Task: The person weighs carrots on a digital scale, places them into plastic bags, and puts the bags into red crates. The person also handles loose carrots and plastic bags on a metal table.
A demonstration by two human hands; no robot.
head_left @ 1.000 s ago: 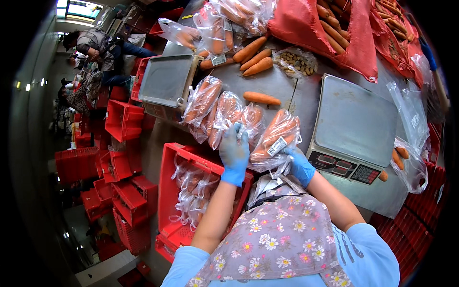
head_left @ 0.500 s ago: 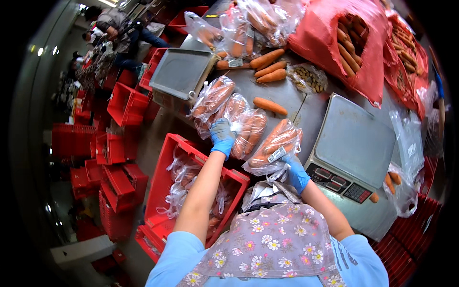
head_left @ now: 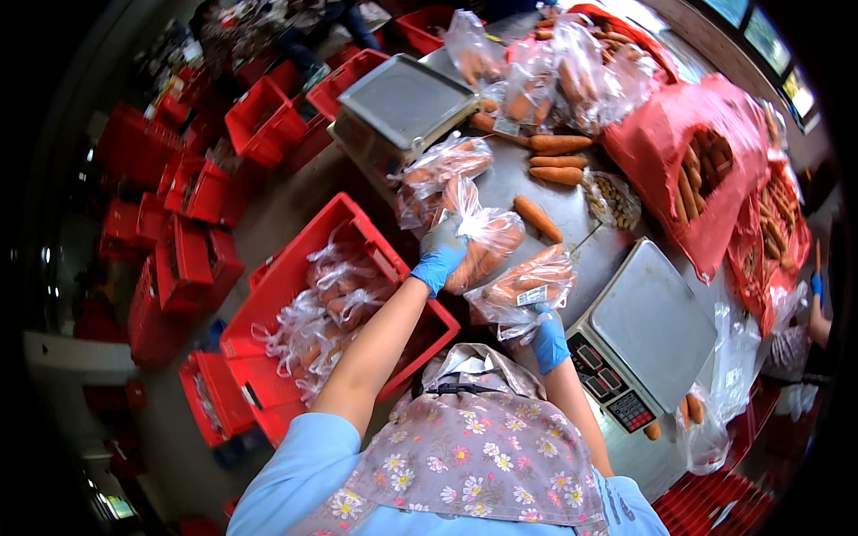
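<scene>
My left hand (head_left: 443, 253), in a blue glove with a greyish palm, is closed on the gathered top of a clear bag of carrots (head_left: 492, 243) at the table's near edge. Another bag of carrots (head_left: 454, 159) lies just beyond it, beside the left scale. My right hand (head_left: 550, 341), also gloved in blue, grips the near end of a labelled bag of carrots (head_left: 529, 284); some fingers are hidden by the plastic. A loose carrot (head_left: 538, 219) rests on the table beyond the two bags.
Below my left arm stands a red crate (head_left: 246, 344) holding several tied bags of carrots. A digital scale (head_left: 657, 313) is at right, another scale (head_left: 407, 100) at far left. Red sacks of carrots (head_left: 652, 134) sit at the back right. Stacked red crates (head_left: 183, 268) fill the left floor.
The view has turned, bringing more of the red crate into sight. Both hands keep their bags; the bags by my left hand have shifted against each other.
</scene>
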